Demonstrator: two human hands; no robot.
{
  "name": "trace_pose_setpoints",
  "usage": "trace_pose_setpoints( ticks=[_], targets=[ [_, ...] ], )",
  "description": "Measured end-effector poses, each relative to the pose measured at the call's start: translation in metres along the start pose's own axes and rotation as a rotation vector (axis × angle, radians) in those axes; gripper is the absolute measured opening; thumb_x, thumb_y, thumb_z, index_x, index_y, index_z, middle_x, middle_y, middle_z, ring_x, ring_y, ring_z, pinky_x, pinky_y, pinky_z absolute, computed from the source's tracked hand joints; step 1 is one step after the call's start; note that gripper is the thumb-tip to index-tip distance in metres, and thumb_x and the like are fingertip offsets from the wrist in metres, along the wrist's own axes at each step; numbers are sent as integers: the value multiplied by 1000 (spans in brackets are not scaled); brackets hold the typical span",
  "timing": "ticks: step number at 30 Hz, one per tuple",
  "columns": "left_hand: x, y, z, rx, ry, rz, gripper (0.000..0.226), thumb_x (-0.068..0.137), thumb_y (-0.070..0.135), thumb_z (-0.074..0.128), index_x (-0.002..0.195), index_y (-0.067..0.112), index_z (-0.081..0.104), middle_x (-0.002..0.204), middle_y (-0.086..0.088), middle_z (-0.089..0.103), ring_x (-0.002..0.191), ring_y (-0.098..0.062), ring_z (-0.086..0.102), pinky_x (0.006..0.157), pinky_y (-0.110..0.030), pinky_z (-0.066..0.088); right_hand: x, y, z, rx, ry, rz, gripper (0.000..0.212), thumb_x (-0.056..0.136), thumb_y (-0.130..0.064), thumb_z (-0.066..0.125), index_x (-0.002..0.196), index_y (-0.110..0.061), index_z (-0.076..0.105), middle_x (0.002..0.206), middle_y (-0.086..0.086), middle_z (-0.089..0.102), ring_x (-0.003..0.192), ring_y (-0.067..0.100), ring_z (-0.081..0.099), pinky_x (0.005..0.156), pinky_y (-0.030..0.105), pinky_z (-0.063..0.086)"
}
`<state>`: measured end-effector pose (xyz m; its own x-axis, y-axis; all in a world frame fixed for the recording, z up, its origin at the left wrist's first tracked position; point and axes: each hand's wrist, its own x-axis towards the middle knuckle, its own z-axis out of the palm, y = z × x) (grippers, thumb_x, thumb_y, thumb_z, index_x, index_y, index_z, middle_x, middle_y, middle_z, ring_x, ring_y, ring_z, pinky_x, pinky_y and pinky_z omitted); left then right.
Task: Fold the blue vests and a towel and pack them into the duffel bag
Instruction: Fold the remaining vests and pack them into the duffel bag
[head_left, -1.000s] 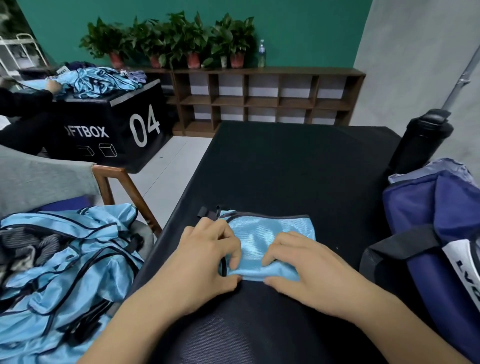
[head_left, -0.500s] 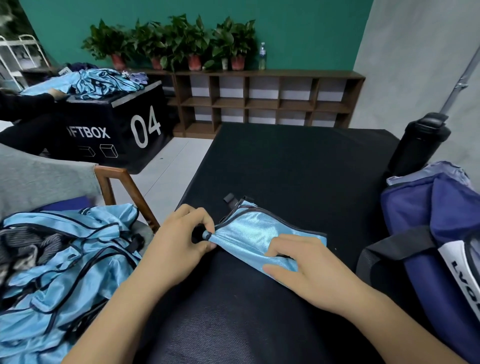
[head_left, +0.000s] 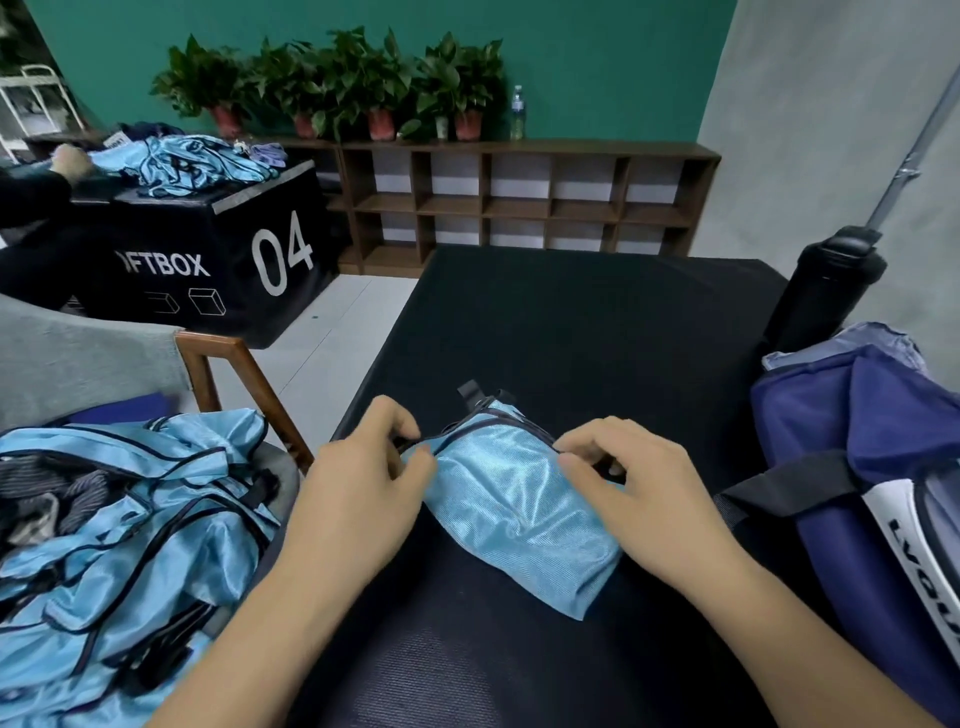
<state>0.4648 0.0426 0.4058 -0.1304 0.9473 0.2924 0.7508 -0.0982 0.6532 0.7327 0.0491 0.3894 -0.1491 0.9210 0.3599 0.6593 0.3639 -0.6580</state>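
Folded blue vest is lying on the black table, between both hands. Left hand is pinching its dark-trimmed left corner; right hand is pinching the right edge with curled fingers. Duffel bag is sitting just right; unfolded vests are piling on the chair at left.

Two bare forearms, no sleeves, left hand, right hand
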Motion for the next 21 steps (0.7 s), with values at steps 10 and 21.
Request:
trace_pose_setpoints(
  ticks=[10,21],
  targets=[
    [-5,-14,7,110,-359,89,10,95,42,70,88,36,71,79,13,72,72,-7,66,66,-24,53,4,19,9,-143,-104,191,26,89,-30,75,107,-46,66,95,-23,64,96,2,59,87,30,54],
    [-3,-18,4,122,-307,317,23,99,53,66,121,48,67,119,25,48,114,-3,48,103,-30,43,0,0,2,-199,-1,23,40,85,-38,81,115,-44,55,102,-20,56,99,7,57,88,29,46]
  ],
)
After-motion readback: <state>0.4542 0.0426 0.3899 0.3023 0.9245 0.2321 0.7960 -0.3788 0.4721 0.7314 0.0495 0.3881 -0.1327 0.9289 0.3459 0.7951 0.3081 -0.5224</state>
